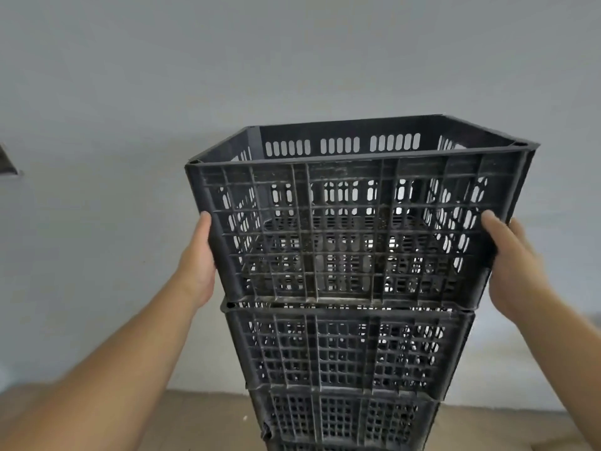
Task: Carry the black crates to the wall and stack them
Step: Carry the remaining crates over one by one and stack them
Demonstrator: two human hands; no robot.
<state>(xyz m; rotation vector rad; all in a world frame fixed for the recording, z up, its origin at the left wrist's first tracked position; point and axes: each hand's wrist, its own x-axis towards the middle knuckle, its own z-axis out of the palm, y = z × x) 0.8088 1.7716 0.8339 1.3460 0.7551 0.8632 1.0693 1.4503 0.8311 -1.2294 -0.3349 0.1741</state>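
Note:
A black slatted plastic crate (354,222) sits on top of a stack of black crates (348,359) against a pale grey wall (292,60). It looks empty. My left hand (198,265) presses flat on the top crate's left side, fingers straight, thumb tip at the front corner. My right hand (510,265) lies against the crate's right side, fingers extended along the corner. Below it at least two more crates show, the lowest cut off by the frame's bottom edge.
A brown floor (201,418) runs along the bottom, meeting the wall behind the stack. A small dark fitting (8,161) sits on the wall at the far left. Both of my forearms reach in from the lower corners.

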